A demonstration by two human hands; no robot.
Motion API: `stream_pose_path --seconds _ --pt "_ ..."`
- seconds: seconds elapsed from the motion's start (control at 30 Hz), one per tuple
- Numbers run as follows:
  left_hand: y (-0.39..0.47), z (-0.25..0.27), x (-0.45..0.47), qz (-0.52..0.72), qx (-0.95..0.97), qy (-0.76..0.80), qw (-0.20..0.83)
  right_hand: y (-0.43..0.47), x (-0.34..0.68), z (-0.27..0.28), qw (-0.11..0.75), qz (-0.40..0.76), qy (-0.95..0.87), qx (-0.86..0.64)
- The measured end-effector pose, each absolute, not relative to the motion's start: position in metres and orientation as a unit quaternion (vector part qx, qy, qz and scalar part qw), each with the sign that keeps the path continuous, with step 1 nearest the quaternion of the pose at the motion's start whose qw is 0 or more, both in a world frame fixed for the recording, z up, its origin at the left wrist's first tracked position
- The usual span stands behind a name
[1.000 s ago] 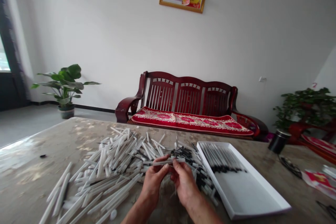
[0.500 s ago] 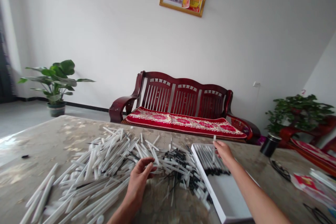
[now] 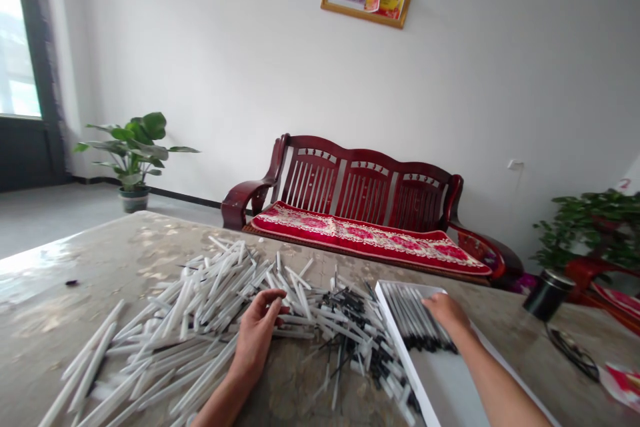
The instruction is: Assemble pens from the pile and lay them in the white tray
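My right hand (image 3: 447,313) is over the white box (image 3: 407,363) on the right, its fingers closed at the upper end of a pen in the row. Several pens (image 3: 407,313) lie side by side there, pale barrels with black lower ends. My left hand (image 3: 260,327) hovers at the near edge of the pile, thumb and fingers loosely curled and apart, with nothing visible in them. Around it spreads a heap of white translucent pen barrels (image 3: 200,307). Small black and white pen parts (image 3: 370,347) and thin dark rods lie between that hand and the box.
The patterned table (image 3: 150,247) carries everything. A black canister (image 3: 549,295), a dark cable (image 3: 573,353) and a red-and-white packet (image 3: 623,380) are right of the box. A small dark piece (image 3: 72,282) lies far left. Behind stands a red wooden bench (image 3: 365,200).
My right hand has lowered the pen it held upright into the row in the box. My left hand stays by the pile. The view has turned slightly left.
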State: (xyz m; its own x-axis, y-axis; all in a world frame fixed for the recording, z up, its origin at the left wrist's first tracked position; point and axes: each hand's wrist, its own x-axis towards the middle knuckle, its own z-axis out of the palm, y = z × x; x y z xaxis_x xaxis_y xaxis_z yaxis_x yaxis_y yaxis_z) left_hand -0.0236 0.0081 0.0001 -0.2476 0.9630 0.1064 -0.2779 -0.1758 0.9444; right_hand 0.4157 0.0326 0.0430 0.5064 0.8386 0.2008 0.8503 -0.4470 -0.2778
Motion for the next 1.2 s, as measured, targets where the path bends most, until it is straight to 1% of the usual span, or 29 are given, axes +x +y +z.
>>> stream_pose_path --seconds 0.1,0.2,0.33,0.37,0.43,0.5,0.57,0.7,0.77,0.87,0.93,1.03,1.1,1.2 --pt "0.009 0.000 -0.024 0.670 0.387 0.442 0.454 0.030 0.406 0.053 0.142 -0.008 -0.503 -0.852" --pt "0.007 -0.001 -0.023 0.674 0.400 0.446 0.433 0.030 0.375 0.063 0.142 -0.013 -0.543 -0.828" --pt "0.000 -0.002 -0.019 0.651 0.449 0.444 0.421 0.022 0.302 0.065 0.142 0.031 -0.652 -0.744" --pt "-0.002 -0.002 -0.018 0.641 0.462 0.445 0.420 0.018 0.282 0.064 0.132 0.043 -0.695 -0.706" --pt "-0.005 -0.003 -0.017 0.625 0.485 0.445 0.419 0.010 0.249 0.062 0.091 0.044 -0.730 -0.676" --pt "-0.007 -0.005 -0.017 0.615 0.502 0.443 0.417 0.004 0.226 0.062 0.044 0.034 -0.733 -0.678" --pt "-0.008 -0.006 -0.017 0.606 0.513 0.442 0.417 0.001 0.215 0.062 0.017 0.026 -0.723 -0.690" --pt "-0.004 -0.010 -0.015 0.600 0.519 0.428 0.434 0.002 0.213 0.065 0.016 0.021 -0.706 -0.707" --pt "-0.001 -0.012 -0.011 0.604 0.504 0.414 0.457 0.003 0.213 0.067 0.040 0.021 -0.700 -0.713" --pt "0.002 -0.011 -0.005 0.610 0.470 0.388 0.507 0.004 0.201 0.067 0.151 0.072 -0.703 -0.691" --pt "0.002 -0.008 -0.002 0.599 0.460 0.368 0.543 0.005 0.185 0.064 0.243 0.148 -0.706 -0.648" --pt "0.001 -0.002 0.000 0.578 0.465 0.344 0.576 0.005 0.156 0.056 0.332 0.286 -0.681 -0.586" --pt "0.000 0.000 0.000 0.570 0.475 0.328 0.585 0.005 0.139 0.051 0.365 0.349 -0.649 -0.569" --pt "-0.001 0.000 -0.001 0.556 0.480 0.306 0.606 0.003 0.130 0.047 0.364 0.402 -0.616 -0.571"
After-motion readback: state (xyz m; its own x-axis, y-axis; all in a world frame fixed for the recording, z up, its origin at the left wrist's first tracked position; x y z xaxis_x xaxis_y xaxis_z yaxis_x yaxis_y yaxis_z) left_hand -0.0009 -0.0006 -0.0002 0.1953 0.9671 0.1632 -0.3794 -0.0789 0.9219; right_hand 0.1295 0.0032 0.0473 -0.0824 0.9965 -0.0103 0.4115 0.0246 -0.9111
